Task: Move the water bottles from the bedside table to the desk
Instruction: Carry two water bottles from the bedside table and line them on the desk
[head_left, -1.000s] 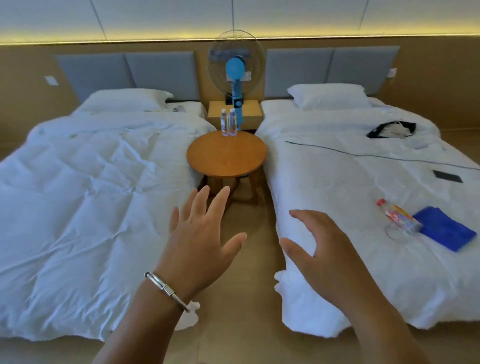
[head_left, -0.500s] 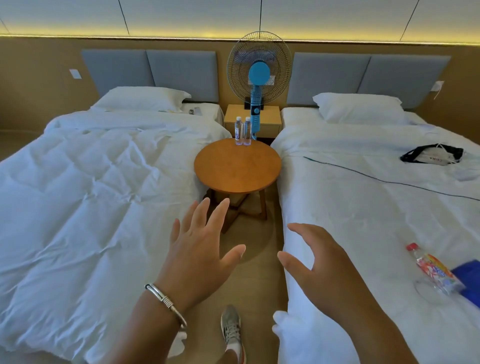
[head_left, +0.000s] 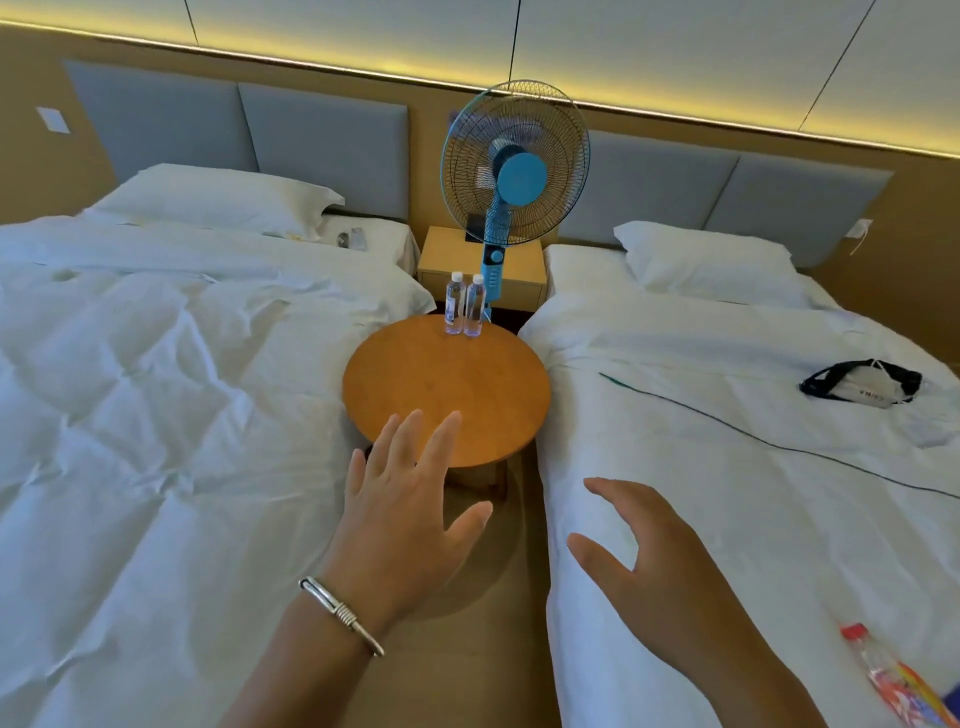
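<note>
Two small clear water bottles (head_left: 464, 305) with white caps stand side by side at the far edge of a round wooden table (head_left: 447, 389) between two beds. My left hand (head_left: 402, 514), with a silver bracelet on the wrist, is held out with fingers spread, its fingertips over the table's near edge. My right hand (head_left: 654, 566) hovers over the edge of the right bed with fingers loosely bent. Both hands hold nothing and are well short of the bottles.
A blue standing fan (head_left: 514, 166) rises behind the bottles, in front of a small wooden nightstand (head_left: 447, 254). White beds flank the narrow aisle. The right bed (head_left: 727, 467) carries a black cable, a black bag (head_left: 862, 384) and a red-capped bottle (head_left: 893, 675).
The view has moved forward down the aisle; the round table and bottles are closer. Both hands stay spread and hold nothing, and the left hand now reaches over the table's near edge.
</note>
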